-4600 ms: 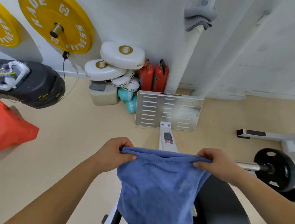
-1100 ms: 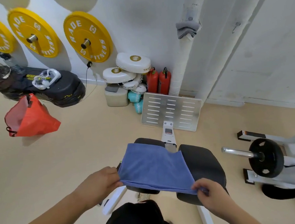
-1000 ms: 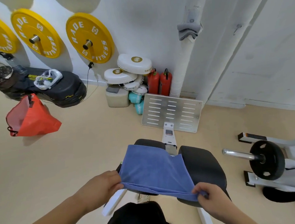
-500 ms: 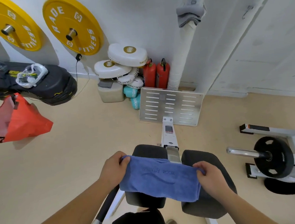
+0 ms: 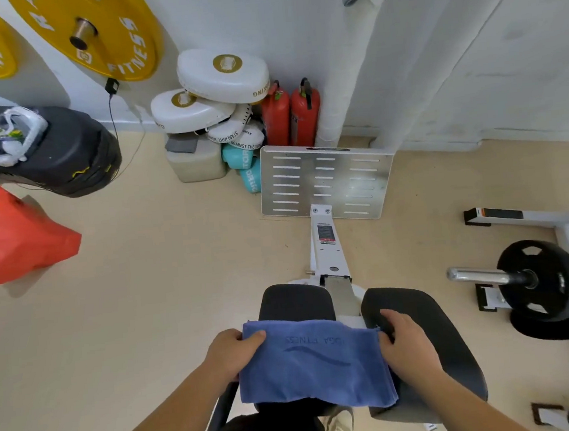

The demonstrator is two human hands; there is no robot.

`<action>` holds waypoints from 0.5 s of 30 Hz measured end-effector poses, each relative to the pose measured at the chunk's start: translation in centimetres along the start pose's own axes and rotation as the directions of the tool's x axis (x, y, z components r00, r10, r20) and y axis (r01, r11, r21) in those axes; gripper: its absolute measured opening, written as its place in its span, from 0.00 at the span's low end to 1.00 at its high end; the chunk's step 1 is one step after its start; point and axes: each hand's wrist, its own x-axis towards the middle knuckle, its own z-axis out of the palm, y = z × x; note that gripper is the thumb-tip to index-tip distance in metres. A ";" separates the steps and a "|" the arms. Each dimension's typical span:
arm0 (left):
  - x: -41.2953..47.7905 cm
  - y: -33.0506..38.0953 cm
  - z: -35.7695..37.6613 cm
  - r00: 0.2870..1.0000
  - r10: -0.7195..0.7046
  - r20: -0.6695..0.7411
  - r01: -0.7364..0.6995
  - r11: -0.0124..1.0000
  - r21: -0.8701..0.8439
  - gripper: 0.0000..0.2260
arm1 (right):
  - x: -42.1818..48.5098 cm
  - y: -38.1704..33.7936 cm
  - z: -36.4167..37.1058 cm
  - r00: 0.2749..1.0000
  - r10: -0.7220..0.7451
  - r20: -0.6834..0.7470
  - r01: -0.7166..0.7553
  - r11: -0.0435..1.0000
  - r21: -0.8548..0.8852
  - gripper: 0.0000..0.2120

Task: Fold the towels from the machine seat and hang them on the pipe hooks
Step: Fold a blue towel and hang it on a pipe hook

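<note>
Head view: our left hand [image 5: 231, 354] and right hand [image 5: 408, 343] both pinch one blue towel [image 5: 313, 367] over two seat pads [image 5: 418, 310].

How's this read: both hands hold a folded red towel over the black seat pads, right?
No: the towel is blue, not red. In the head view, the left hand and right hand both hold it, folded, over the black seat pads.

Two round yellow weight plates [image 5: 123, 40] hang on the white wall [image 5: 259, 18] ahead of me. Below, stacked white oval boxing pads [image 5: 222, 76] sit just beside two red fire extinguishers [image 5: 296, 114]. A black weight disc [image 5: 540, 280] is on my right, an orange bag [image 5: 20, 238] on my left.
</note>
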 end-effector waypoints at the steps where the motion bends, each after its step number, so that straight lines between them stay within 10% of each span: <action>1: -0.2 -0.4 0.2 0.999 -0.028 0.042 0.029 0.999 -0.024 0.15 | -0.3 -0.1 0.3 1.000 -0.017 -0.008 0.017 0.999 -0.042 0.22; 15: -5.2 -2.4 -0.1 0.937 0.288 -0.196 -0.278 0.957 0.078 0.15 | -6.2 -3.1 3.5 0.857 -0.373 0.354 0.445 0.883 -0.147 0.27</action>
